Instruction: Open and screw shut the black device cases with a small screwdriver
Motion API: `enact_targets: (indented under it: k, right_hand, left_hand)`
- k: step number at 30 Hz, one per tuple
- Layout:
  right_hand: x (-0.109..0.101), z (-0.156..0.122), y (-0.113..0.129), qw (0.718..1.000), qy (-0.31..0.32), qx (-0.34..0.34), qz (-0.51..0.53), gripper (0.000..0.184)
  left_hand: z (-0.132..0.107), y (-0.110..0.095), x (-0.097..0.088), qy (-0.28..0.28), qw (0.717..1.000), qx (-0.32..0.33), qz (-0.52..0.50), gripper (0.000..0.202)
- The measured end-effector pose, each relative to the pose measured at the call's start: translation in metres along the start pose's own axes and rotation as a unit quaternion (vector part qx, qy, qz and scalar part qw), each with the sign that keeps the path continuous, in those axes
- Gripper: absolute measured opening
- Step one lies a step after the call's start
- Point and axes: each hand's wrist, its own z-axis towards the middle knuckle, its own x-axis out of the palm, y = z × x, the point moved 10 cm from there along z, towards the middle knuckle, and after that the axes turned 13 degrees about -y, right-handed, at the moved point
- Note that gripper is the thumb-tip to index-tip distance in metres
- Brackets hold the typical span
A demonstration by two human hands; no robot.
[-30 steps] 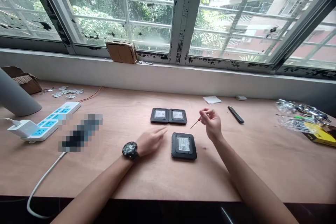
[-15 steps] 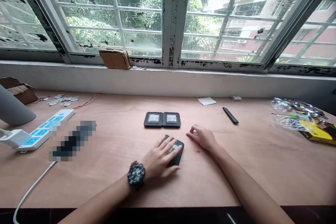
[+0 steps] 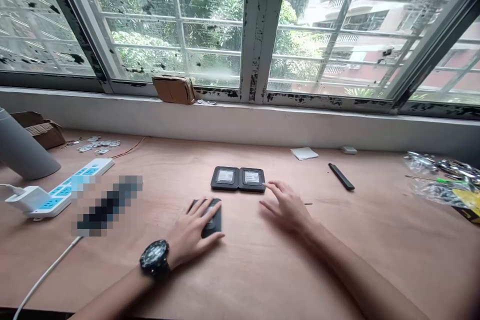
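Observation:
My left hand [image 3: 193, 232], with a black watch on the wrist, lies flat on a small black device [image 3: 212, 221] on the wooden table, fingers spread over it. My right hand [image 3: 287, 205] hovers open just right of it, fingers stretched toward a pair of identical black devices [image 3: 238, 179] that lie side by side with white labels up. A thin red-tipped tool [image 3: 307, 204] lies on the table just right of my right hand.
A white and blue power strip [image 3: 67, 187] with a charger and cable lies at left, by a grey cone-shaped base [image 3: 20, 152]. A black stick [image 3: 341, 176] and white pad [image 3: 304, 153] lie behind. Plastic bags [image 3: 438, 175] sit at far right; a cardboard box [image 3: 174, 89] rests on the sill.
My left hand covered the single black device and slid it left. My right hand put down the thin tool and opened, moving toward the pair of devices.

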Motion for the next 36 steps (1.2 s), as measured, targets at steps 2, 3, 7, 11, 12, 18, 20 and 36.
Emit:
enact_targets:
  k: [2,3,7,11,12,18,20,36]
  right_hand:
    - [0.024,0.023,0.004,0.999,0.053,-0.013,0.007,0.096]
    - [0.037,0.034,0.003,0.996,0.09,-0.009,0.008,0.115]
    - [0.078,0.07,-0.006,0.976,0.211,0.004,0.06,0.129]
    - [0.068,0.08,-0.017,0.978,0.194,0.006,0.082,0.114]
    - [0.057,0.078,-0.018,0.982,0.172,0.008,0.078,0.111]
    - [-0.011,0.02,0.024,0.984,0.119,-0.008,0.129,0.106]
    - [-0.019,-0.008,0.047,0.978,0.15,-0.019,0.142,0.105]
    - [-0.04,-0.036,-0.014,0.99,0.068,0.07,0.105,0.051]
  left_hand:
    - [0.0,0.033,-0.001,-0.007,0.999,-0.022,0.022,0.077]
    - [0.003,0.047,0.001,-0.008,0.999,-0.027,0.029,0.076]
    - [0.031,0.097,0.011,-0.01,0.998,-0.053,0.031,0.077]
    - [0.063,0.119,0.025,0.028,0.999,-0.021,-0.013,0.084]
    - [0.07,0.121,0.027,0.036,0.999,-0.012,-0.023,0.085]
    - [0.096,0.113,0.046,0.057,0.998,0.027,-0.018,0.093]
    - [0.103,0.104,0.053,0.061,0.998,0.029,-0.015,0.089]
    - [0.147,0.016,0.067,0.008,0.993,0.047,-0.108,0.087]
